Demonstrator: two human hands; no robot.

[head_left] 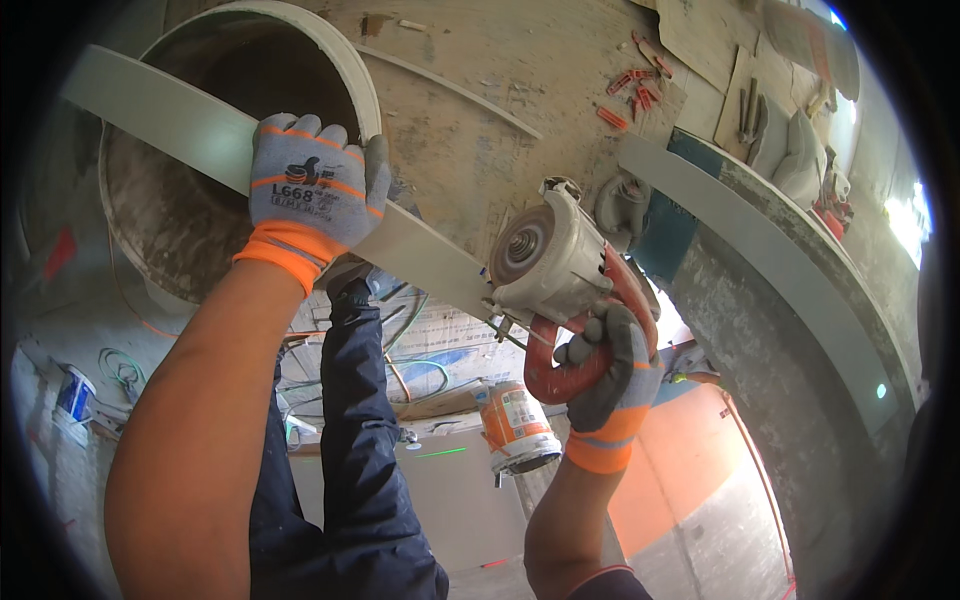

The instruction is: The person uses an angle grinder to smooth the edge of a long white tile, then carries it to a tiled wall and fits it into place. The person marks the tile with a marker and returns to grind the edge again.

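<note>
A long pale grey strip of tile or board lies slantwise across a large round tub. My left hand, in a grey glove with an orange cuff, is closed over the strip near the tub's right rim. In my right hand, gloved alike, is the red loop handle of a handheld circular saw. Its round disc and metal guard face up and left, at the strip's right end. Whether the disc is spinning or touches the strip, I cannot tell.
Another pale strip rests along a curved ledge at the right. Several red plastic wedges lie on the dusty board at the top. An orange and white bucket stands below the saw, with hoses nearby.
</note>
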